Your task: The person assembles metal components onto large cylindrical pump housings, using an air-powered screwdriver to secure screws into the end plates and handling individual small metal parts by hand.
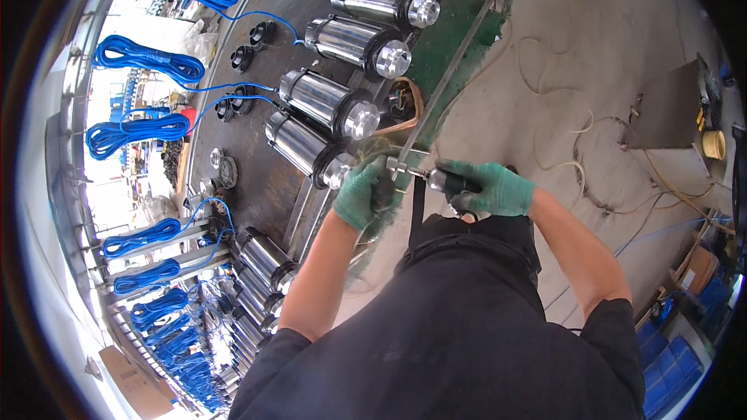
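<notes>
On my head feed I see the dark workbench [257,136] stretching away to the left, with a row of shiny metal cylinders [298,142] on it, the nearest just beside the green-gloved left hand [362,193]. I see the gloved right hand [498,190] closed around a dark hand tool [441,181], its tip meeting a small metal piece [397,165] at the left hand's curled fingers, though I can't tell whether they grip it.

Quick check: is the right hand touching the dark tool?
Touching. The head view shows the gloved right hand gripping the dark tool, with no gap between them.
</notes>
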A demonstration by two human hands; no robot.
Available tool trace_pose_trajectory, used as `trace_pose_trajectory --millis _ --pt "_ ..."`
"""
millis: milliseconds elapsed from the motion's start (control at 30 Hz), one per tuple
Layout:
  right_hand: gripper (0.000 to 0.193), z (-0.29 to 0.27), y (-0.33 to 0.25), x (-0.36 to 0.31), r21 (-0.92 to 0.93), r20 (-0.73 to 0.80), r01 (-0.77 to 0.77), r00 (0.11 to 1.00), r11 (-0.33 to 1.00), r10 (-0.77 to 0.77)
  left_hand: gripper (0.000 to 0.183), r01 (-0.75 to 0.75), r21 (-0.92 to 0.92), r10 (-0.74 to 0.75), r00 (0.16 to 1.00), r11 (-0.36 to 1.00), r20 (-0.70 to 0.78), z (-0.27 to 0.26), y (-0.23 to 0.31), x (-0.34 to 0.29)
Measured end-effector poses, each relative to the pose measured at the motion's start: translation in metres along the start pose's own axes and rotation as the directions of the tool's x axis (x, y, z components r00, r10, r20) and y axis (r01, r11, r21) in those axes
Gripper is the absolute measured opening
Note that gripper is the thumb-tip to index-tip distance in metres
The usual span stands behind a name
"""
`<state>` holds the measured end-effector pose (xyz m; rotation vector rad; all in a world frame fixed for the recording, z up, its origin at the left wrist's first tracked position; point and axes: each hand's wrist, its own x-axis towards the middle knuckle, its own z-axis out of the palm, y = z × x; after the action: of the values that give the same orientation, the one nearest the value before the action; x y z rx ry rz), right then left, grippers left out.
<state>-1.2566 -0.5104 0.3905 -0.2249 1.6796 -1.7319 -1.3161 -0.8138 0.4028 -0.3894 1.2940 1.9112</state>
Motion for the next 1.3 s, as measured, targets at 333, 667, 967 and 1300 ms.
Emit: trace_pose_trajectory --millis 333,667,967,1300 --pt "0.063 0.017 0.052 0.125 -0.165 -0.158 -0.001 0.987 0.986 -0.025 0.079 0.119 0.992 0.575 0.815 -0.038 -0.076 -0.098 0.090 0.057" --pt "0.066 0.020 0.042 0.143 -0.125 -0.187 0.010 0.982 0.992 -0.033 0.088 0.279 0.896 0.408 0.904 -0.345 -0.125 -0.078 0.106 0.075" --pt "0.064 0.018 0.056 0.170 -0.235 -0.186 0.101 0.971 0.967 -0.147 0.086 0.296 0.886 0.486 0.869 -0.358 -0.094 -0.090 0.096 0.081" --pt "0.039 0.024 0.055 0.174 -0.146 -0.250 0.185 0.944 0.972 -0.217 0.085 0.251 0.917 0.519 0.853 -0.310 -0.058 -0.104 0.093 0.084"
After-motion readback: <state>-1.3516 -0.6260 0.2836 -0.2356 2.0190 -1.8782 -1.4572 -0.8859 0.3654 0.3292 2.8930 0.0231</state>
